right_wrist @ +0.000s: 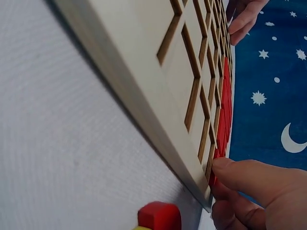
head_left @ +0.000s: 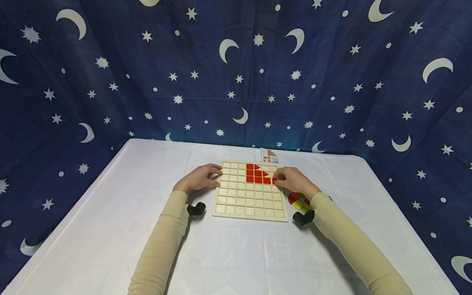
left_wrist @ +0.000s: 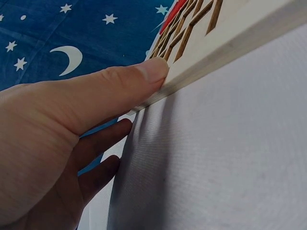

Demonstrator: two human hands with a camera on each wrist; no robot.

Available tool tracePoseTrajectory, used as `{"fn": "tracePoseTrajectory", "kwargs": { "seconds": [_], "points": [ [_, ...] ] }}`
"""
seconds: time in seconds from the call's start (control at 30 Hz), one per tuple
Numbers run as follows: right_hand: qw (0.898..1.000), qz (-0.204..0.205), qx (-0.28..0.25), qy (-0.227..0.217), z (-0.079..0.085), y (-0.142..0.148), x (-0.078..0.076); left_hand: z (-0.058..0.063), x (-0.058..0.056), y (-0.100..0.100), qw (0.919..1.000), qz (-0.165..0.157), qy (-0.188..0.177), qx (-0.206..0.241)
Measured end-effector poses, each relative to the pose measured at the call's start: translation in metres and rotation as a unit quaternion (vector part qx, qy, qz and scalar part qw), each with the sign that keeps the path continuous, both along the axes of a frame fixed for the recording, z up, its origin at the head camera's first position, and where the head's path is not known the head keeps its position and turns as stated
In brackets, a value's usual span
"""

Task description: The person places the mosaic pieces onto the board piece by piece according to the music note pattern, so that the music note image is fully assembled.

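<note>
A pale wooden grid board lies flat on the white table. Red pieces, squares with pointed ones at the ends of two rows, fill several cells in its upper right part. My right hand pinches a small red piece at the right end of the lowest red row; the fingers hide most of its shape. At the board's left edge is my left hand. Its thumb touches the rim, and the other fingers extend alongside, loosely bent.
Loose coloured pieces, red, yellow and green, lie right of the board, partly behind the right forearm. A small printed card with a coloured grid pattern stands past the board's far edge. A dark blue star-and-moon cloth hangs behind the table.
</note>
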State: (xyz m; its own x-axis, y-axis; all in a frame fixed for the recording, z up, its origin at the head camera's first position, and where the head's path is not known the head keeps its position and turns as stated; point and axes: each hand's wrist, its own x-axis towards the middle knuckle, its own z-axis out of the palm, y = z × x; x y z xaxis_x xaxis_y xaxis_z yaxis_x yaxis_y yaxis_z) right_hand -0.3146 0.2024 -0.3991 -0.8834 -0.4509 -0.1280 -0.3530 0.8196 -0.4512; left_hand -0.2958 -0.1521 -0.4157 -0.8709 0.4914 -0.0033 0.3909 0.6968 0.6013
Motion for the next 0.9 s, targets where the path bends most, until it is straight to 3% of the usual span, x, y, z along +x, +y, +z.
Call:
{"fn": "tracePoseTrajectory", "kwargs": {
  "seconds": [0.6,0.9],
  "points": [
    [1.000,0.008,-0.010,0.007,-0.0015,-0.0013,0.0016,-0.0019,-0.0002,0.0006,1.0000,-0.001,0.007,-0.006],
    [1.000,-0.016,-0.019,0.006,-0.0007,0.0040,0.0047,-0.0029,-0.0011,0.0007,0.9999,-0.001,0.010,-0.004]
  ]
}}
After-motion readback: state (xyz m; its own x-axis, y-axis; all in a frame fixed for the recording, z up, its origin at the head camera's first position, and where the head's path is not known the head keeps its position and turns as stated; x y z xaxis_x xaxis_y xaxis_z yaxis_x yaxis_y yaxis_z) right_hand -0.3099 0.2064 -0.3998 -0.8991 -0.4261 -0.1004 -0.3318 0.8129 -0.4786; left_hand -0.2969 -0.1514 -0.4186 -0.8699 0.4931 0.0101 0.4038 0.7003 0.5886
